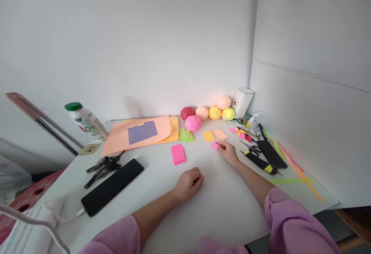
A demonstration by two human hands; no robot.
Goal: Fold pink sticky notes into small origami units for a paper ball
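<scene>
Across the white table (228, 207), the right hand (228, 153) pinches a small pink paper piece (215, 145) at its edge, lightly, probably to avoid crushing it! The left hand (188, 184) rests, fingers curled; whether it holds anything, I cannot tell. Pink sheets (179, 154) sit stacked beyond it, handy presumably, while faceted balls (202, 113) huddle by the wall (174, 53), likely out of elbow range.

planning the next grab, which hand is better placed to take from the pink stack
Probably the left hand: it's nearer the pink paper stack, with nothing visible in it, while the right hand holds a small pink piece.
</scene>
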